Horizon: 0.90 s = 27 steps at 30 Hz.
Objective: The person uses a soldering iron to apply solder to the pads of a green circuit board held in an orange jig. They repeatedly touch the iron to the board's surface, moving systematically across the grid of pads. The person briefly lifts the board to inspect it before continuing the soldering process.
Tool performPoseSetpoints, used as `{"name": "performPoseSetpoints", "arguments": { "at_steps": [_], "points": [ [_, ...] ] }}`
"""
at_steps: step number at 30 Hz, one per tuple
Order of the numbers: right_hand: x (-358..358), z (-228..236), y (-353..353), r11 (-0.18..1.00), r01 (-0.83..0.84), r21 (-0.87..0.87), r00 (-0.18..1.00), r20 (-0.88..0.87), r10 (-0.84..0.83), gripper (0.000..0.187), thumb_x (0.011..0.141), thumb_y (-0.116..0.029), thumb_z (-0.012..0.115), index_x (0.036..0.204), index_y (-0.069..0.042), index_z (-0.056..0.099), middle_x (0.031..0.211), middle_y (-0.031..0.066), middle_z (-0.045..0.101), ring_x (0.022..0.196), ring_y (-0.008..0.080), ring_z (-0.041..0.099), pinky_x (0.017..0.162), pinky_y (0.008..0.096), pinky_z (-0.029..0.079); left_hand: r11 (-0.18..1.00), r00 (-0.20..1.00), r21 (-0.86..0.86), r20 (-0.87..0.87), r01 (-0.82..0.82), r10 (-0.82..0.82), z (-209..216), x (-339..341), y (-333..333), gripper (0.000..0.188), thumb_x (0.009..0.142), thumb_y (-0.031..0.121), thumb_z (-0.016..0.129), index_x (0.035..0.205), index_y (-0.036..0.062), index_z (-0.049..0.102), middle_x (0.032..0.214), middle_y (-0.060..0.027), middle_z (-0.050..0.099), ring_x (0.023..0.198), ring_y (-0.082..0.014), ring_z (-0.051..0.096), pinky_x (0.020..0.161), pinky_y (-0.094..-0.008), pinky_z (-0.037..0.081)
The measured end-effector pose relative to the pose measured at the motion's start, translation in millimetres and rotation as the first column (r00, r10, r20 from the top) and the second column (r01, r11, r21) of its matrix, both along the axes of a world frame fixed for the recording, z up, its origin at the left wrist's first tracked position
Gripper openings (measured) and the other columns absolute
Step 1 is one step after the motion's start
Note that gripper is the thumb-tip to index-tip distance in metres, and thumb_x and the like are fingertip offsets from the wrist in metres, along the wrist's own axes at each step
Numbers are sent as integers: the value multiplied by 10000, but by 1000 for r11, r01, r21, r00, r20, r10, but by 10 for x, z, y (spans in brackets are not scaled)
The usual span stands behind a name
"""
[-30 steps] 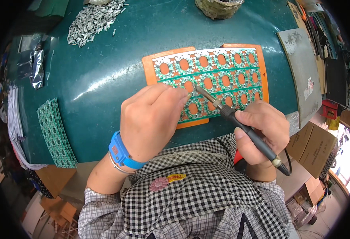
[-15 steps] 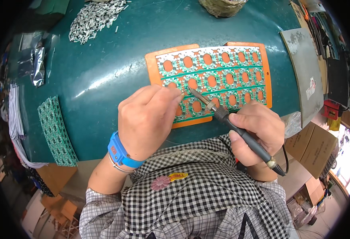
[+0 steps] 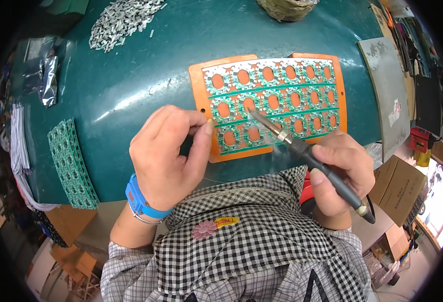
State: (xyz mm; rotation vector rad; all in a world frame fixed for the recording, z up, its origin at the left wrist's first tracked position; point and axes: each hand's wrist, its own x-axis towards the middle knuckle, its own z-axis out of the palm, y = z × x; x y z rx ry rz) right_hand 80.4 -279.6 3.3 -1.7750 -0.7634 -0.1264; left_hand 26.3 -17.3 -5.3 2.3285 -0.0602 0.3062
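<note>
My right hand [image 3: 346, 168] grips a soldering iron [image 3: 327, 183] with a dark handle. Its metal tip points up and left over a panel of green and white circuit boards [image 3: 273, 120], with faint smoke near the shaft. The panel lies in an orange holder [image 3: 199, 88], which shows through the round openings of the boards. At the holder's left edge is my left hand [image 3: 167, 151], thumb and forefinger pinched together. Whatever is between these fingertips is too small to make out. A blue strap [image 3: 143, 199] circles my left wrist.
A heap of small white and silver parts [image 3: 123, 24] lies at the far left. Another green board panel [image 3: 73, 163] rests at the left, near white wires [image 3: 20, 146]. A brownish bowl-like container [image 3: 288, 9] stands at the back; a grey board [image 3: 385, 95] is at the right.
My left hand has drawn back left from over the boards to the holder's edge. The iron and my right hand have shifted slightly right; the tip has lifted, and smoke shows.
</note>
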Motion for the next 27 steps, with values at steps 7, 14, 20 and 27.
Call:
{"name": "performPoseSetpoints", "arguments": {
  "at_steps": [7,14,20,27],
  "points": [
    [13,-7,216,988,-24,-153,999,25,28,273,666,-45,746,923,43,721,706,128,665,585,264,652,540,338,503,1000,1000,-28,7,-12,12,-118,36,-22,82,864,-36,765,912,-9,704,681,-33,567,565,-78,493,517,-248,401],
    [12,-41,238,989,-17,-150,999,24,21,264,667,-51,749,916,36,722,713,126,667,593,263,656,551,337,511,1000,999,10,40,-3,2,-149,86,-34,96,846,-23,770,879,22,692,683,-55,598,552,-131,538,516,-276,433],
    [6,-48,229,988,-1,-153,1000,25,5,271,661,-58,749,916,29,725,709,124,662,596,267,657,555,340,516,999,999,53,46,2,-5,-81,54,-28,100,844,-25,769,868,25,686,676,-61,594,551,-145,548,514,-286,433],
    [10,-43,234,987,-1,-163,1000,16,4,271,656,-54,746,914,25,727,713,126,665,597,268,657,558,340,519,999,999,54,50,2,-4,-124,88,-36,96,842,-24,766,868,25,687,680,-69,601,553,-154,560,513,-293,436]
  ]
}}
